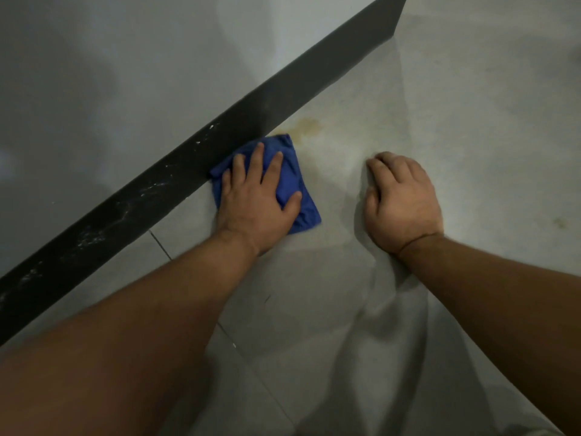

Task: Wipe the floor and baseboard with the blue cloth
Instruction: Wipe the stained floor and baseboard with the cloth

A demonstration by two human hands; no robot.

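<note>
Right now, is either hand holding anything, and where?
Nothing gripped: the left hand presses flat on the middle of the blue cloth; the right hand rests on the floor.

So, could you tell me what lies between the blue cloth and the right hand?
Only bare floor separates the blue cloth and right hand, per the head view.

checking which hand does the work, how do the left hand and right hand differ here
The left hand lies flat with fingers spread; the right hand has its fingers curled under. The left hand presses the blue cloth beside the baseboard; the right hand holds nothing and rests on bare floor. Both are down at floor level, backs up.
</note>
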